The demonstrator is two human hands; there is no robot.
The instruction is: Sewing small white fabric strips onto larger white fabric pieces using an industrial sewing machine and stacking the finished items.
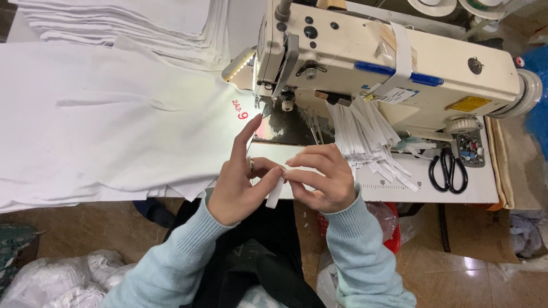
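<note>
A small white label strip (275,193) sat at the centre of the frame, pinched between both hands just in front of the counter (434,191) edge. The left hand (240,185) closed thumb and middle finger on it, index finger stretched toward the needle. The right hand (319,177) closed fingertips on its upper end. The strip looked not yet sewn; it was still clear of the white cloth (114,120) spread at left. Above stood a cream sewing machine (388,63), a hanging bundle of label strips (365,134), and black scissors (448,170) at right.
</note>
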